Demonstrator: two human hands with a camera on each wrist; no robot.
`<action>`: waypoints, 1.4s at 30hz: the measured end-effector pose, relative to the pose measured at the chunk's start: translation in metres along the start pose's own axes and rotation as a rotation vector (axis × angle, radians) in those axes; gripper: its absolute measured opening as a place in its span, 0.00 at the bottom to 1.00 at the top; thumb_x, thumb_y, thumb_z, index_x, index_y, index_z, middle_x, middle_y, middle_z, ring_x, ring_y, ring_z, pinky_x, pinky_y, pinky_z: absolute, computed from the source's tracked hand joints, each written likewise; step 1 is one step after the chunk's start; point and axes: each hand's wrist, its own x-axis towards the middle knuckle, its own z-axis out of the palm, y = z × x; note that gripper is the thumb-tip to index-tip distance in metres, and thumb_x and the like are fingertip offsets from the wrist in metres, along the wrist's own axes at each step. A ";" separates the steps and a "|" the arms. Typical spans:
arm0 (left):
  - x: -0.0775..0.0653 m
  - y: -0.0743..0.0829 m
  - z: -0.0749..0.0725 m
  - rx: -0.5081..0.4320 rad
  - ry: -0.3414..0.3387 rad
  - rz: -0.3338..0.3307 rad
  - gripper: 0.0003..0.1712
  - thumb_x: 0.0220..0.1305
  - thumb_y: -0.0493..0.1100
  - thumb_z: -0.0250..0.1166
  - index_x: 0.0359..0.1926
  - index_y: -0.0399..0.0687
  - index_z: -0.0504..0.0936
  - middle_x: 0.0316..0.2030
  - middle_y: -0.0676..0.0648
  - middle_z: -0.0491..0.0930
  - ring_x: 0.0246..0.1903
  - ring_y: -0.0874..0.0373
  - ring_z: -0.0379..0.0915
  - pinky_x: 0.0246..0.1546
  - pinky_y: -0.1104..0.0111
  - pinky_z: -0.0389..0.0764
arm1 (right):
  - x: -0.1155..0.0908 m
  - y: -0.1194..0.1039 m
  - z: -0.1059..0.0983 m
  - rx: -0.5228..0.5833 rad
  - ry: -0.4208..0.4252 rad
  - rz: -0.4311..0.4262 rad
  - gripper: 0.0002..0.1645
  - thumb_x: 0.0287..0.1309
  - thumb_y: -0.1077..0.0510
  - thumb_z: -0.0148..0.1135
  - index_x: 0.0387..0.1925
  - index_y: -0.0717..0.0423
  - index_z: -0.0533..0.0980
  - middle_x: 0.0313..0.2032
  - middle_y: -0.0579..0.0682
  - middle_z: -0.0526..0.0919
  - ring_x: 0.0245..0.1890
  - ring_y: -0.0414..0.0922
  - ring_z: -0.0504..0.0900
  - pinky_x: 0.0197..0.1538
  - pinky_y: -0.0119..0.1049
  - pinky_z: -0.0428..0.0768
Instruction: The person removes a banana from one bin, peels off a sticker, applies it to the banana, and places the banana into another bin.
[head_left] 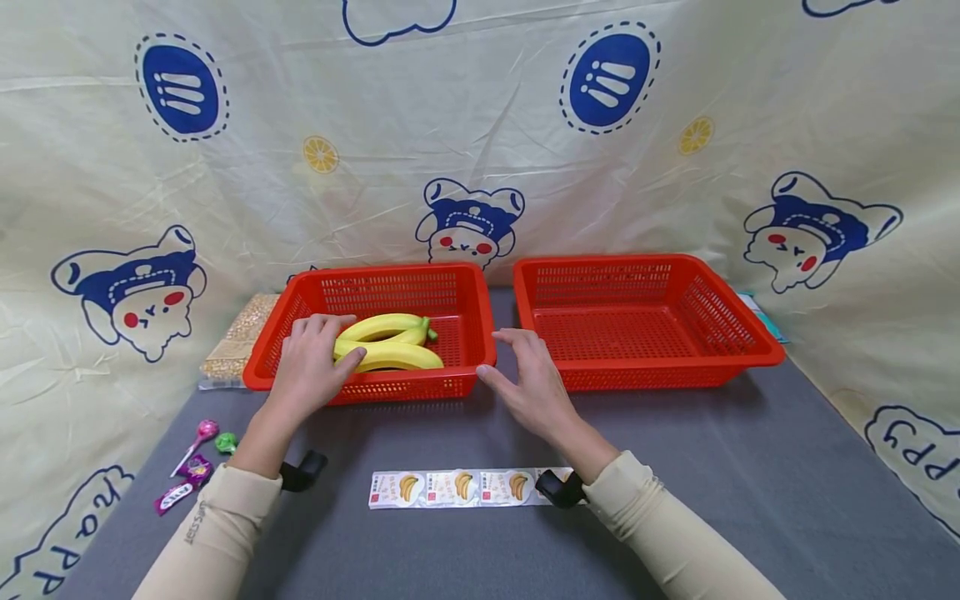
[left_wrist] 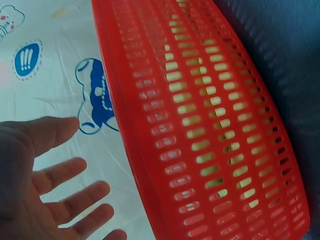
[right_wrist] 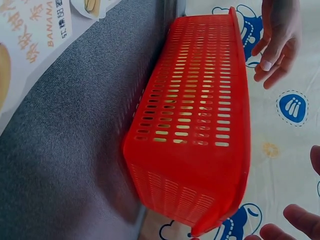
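Yellow bananas point(head_left: 397, 356) lie together in the left red basket point(head_left: 408, 387), their green tips toward the right. Over that basket's front left part is my left hand point(head_left: 309, 368), its fingers extended and thumb apart, overlapping the bananas' left ends in the head view. In the left wrist view the same hand point(left_wrist: 55, 187) shows spread fingers with nothing between them, beside the basket's rim. My right hand point(head_left: 531, 385) is by the basket's front right corner, thumb and fingers parted and holding nothing. Its fingers point(right_wrist: 302, 220) appear at the lower right of the right wrist view.
A second red basket point(head_left: 637, 367) stands to the right. Banana-printed labels point(head_left: 453, 488) lie in a strip at the front. Left are a pink lollipop point(head_left: 207, 430), a green candy point(head_left: 226, 442) and purple-wrapped sweets point(head_left: 197, 468). A bag of tan grains point(head_left: 238, 342) sits behind them.
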 end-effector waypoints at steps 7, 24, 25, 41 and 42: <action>0.016 -0.009 0.001 -0.042 -0.125 -0.055 0.32 0.57 0.46 0.65 0.62 0.44 0.69 0.56 0.36 0.70 0.56 0.41 0.60 0.56 0.47 0.67 | 0.006 0.002 0.009 0.030 -0.030 0.031 0.36 0.54 0.47 0.66 0.62 0.52 0.66 0.63 0.53 0.67 0.62 0.51 0.67 0.60 0.54 0.71; 0.045 -0.030 0.013 -0.111 -0.378 -0.161 0.35 0.59 0.49 0.64 0.66 0.43 0.65 0.61 0.34 0.66 0.60 0.40 0.57 0.59 0.46 0.65 | 0.021 0.013 0.028 0.111 -0.080 0.112 0.39 0.54 0.46 0.65 0.66 0.51 0.64 0.69 0.50 0.61 0.66 0.51 0.64 0.60 0.49 0.72; 0.046 -0.031 0.014 -0.117 -0.393 -0.170 0.35 0.60 0.49 0.63 0.66 0.44 0.65 0.61 0.34 0.66 0.60 0.40 0.57 0.60 0.46 0.64 | 0.022 0.013 0.029 0.109 -0.082 0.114 0.39 0.54 0.46 0.65 0.66 0.51 0.64 0.69 0.50 0.61 0.67 0.51 0.63 0.61 0.49 0.72; 0.059 -0.038 0.026 -0.169 -0.588 -0.206 0.35 0.59 0.49 0.65 0.66 0.45 0.66 0.61 0.32 0.68 0.57 0.40 0.65 0.57 0.51 0.71 | 0.026 0.026 0.038 0.099 -0.091 0.112 0.38 0.55 0.45 0.64 0.64 0.53 0.66 0.69 0.48 0.61 0.68 0.50 0.62 0.59 0.47 0.74; 0.059 -0.039 0.027 -0.164 -0.588 -0.204 0.35 0.58 0.49 0.65 0.65 0.45 0.66 0.61 0.33 0.68 0.57 0.40 0.65 0.58 0.50 0.70 | 0.026 0.026 0.038 0.097 -0.093 0.108 0.38 0.55 0.45 0.64 0.65 0.53 0.66 0.69 0.48 0.61 0.68 0.50 0.62 0.59 0.47 0.74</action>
